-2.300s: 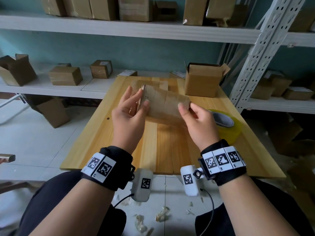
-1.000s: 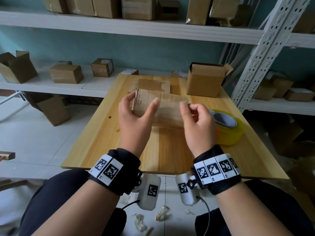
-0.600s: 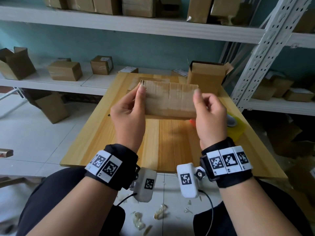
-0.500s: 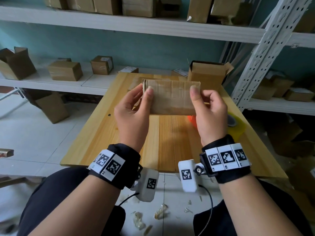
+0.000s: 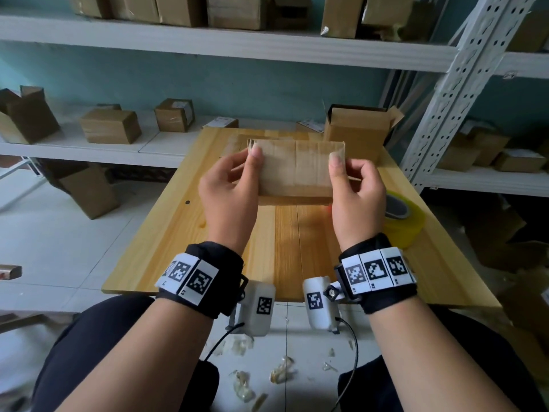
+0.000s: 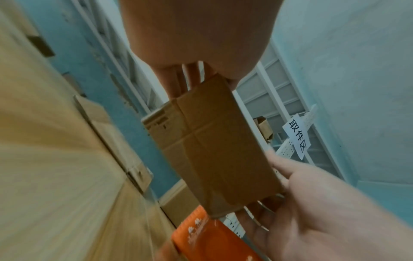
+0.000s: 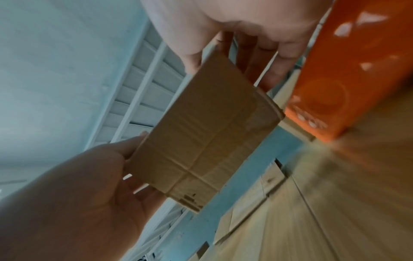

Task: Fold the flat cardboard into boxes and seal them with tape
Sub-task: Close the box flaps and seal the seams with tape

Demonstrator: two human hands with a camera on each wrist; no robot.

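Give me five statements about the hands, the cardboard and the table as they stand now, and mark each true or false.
1. Both hands hold the flat cardboard above the table. True.
2. The left hand grips the roll of tape. False: the yellow tape roll lies on the table beside the right hand, untouched.
3. The held cardboard is already a sealed box. False: it is flat, with its creases showing.
4. An open box stands at the far right of the table. True.
5. Each thumb presses the near face of the cardboard. True.
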